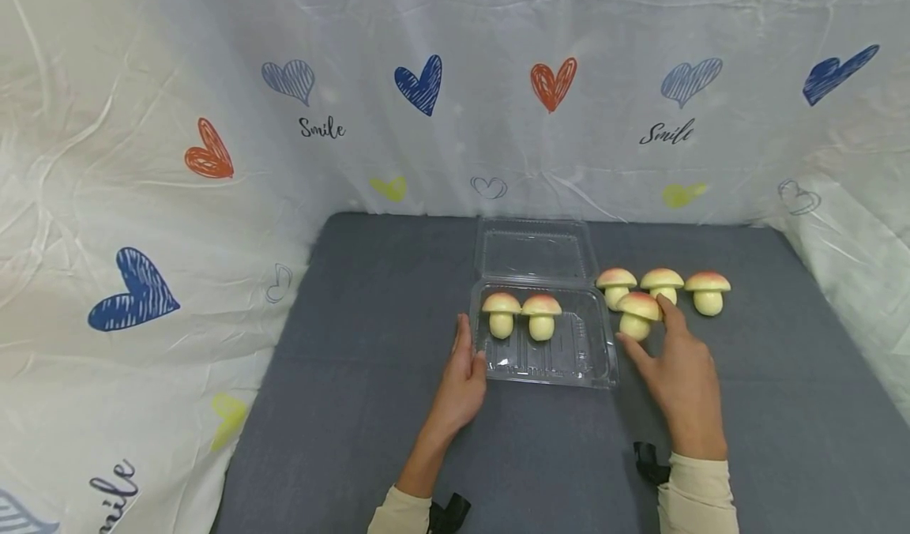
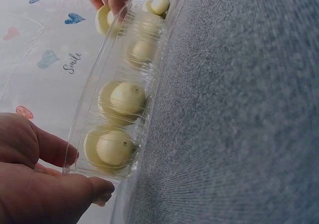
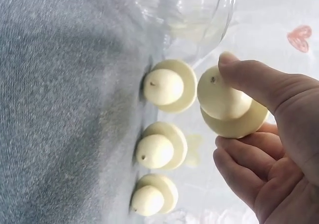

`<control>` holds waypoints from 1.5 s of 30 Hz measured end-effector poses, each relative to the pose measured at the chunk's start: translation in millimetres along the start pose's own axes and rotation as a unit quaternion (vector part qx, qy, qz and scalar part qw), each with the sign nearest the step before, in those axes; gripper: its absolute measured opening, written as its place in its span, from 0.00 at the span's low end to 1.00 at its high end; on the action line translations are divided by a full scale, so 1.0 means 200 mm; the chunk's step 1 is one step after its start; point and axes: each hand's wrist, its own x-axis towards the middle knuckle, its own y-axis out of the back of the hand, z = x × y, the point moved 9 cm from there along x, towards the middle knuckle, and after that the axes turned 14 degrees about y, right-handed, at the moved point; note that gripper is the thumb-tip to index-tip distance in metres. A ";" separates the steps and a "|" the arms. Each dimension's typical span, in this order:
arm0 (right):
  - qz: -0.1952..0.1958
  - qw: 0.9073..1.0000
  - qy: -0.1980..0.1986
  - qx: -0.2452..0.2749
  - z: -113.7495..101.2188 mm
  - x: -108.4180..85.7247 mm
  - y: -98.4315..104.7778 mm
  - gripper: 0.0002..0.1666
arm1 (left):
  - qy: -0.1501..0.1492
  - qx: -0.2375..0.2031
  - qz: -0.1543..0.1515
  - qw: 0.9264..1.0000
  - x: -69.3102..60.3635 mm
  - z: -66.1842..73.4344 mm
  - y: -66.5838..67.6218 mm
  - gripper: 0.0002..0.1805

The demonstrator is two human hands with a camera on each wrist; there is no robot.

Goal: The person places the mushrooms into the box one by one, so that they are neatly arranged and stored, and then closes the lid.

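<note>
A clear plastic clamshell box (image 1: 583, 364) lies on the grey cloth with its lid (image 1: 535, 253) folded back. Two toy mushrooms with pale stems and pink-tinged caps, one at the far left (image 1: 501, 317) and one beside it (image 1: 541, 317), sit inside its left half. My left hand (image 1: 458, 388) grips the box's left rim between thumb and fingers, seen closely in the left wrist view. Another mushroom (image 3: 227, 99) is pinched by my right hand (image 1: 678, 380), lifted just right of the box. Three more mushrooms (image 1: 707, 293) stand in a row behind that hand.
Grey cloth (image 1: 370, 336) covers the table. A white curtain (image 1: 490, 36) printed with hearts and "Smile" hangs behind it and along both sides. Dark wrist-worn cameras (image 1: 648, 464) sit at the cream sleeves (image 1: 697, 494).
</note>
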 end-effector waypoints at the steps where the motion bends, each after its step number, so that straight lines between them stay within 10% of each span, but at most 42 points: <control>1: 0.001 1.000 0.000 0.001 -0.01 0.00 0.00 0.52 | -0.001 0.000 0.000 1.000 0.00 0.00 0.00 0.38; 45: 0.020 0.997 0.069 0.021 -0.21 0.05 -0.12 0.49 | 0.008 0.008 -0.007 1.000 0.00 -0.01 0.00 0.38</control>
